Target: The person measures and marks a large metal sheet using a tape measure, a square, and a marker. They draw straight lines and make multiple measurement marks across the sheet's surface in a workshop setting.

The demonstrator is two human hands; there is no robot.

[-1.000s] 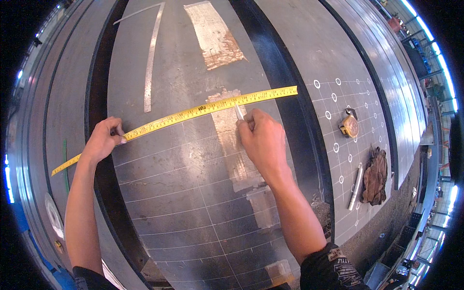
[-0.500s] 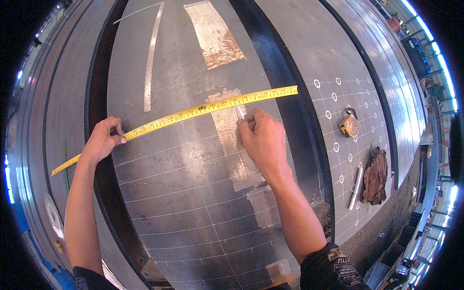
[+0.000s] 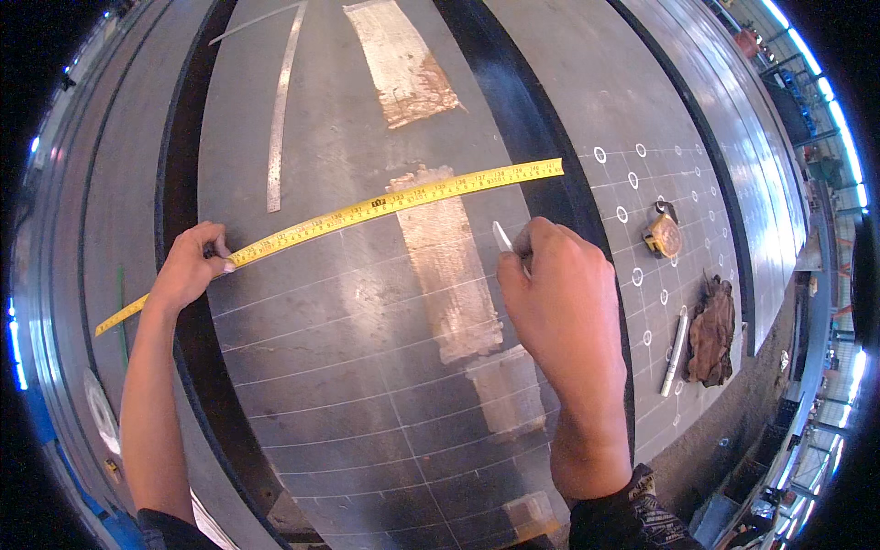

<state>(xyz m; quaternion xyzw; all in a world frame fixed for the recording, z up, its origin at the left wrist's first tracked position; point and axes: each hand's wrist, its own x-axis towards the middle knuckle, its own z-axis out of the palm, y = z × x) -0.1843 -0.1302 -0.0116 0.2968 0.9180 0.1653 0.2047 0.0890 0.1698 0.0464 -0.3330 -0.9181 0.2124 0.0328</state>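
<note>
A yellow measuring tape blade [image 3: 431, 191] lies slantwise across a grey steel plate [image 3: 302, 385] scribed with thin white lines. Its left end is pinched between the thumb and fingers of my left hand [image 3: 191, 266], over the dark gap at the plate's left edge. My right hand [image 3: 568, 316] is closed on a slim white chalk stick [image 3: 500, 236]. The chalk's tip points up and left, just below the tape and apart from it. Beneath the tape's middle runs a bright, brushed patch [image 3: 449, 293] of bare metal.
A steel square [image 3: 285, 110] lies on the far left of the plate. On the right-hand plate, marked with white circles, are a tape measure [image 3: 662, 236], a white pen-like stick [image 3: 675, 353] and a crumpled brown cloth [image 3: 712, 335]. Dark gaps [image 3: 532, 119] separate the plates.
My right hand has drawn back from the tape, to the right and slightly nearer, taking the chalk's tip off the tape's edge. My left hand stays on the tape.
</note>
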